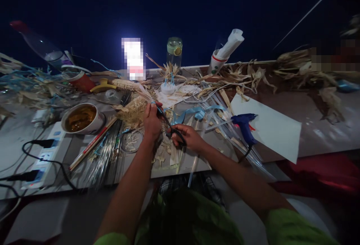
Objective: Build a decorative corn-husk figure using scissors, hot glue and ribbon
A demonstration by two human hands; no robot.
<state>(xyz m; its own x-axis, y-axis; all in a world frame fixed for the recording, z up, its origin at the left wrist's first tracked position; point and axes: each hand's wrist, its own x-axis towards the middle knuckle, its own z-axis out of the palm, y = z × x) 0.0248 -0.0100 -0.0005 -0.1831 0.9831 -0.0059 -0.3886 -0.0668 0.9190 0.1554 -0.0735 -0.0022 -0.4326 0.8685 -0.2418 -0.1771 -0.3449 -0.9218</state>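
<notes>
My right hand [188, 137] is closed round the dark handles of a pair of scissors [180, 136]. Their blades point up and left, meeting the fingertips of my left hand [152, 123]. Pinched in that left hand is a pale dried corn husk strip [146, 94], with a bit of blue near the fingers. Whether the blades touch the husk, I cannot tell. Just right of the blades lies a curled light-blue ribbon [188, 114]. Dried corn cobs [128, 86] lie beyond my left hand. A husk figure on a round white base [168, 88] stands behind both hands.
A blue glue gun [246, 125] rests on clear sticks, beside a white sheet [272, 128]. To the left are a bowl of brownish liquid [79, 119] and a power strip [46, 160] with cords. A bottle [174, 55] and a paper cup [217, 63] stand at the back.
</notes>
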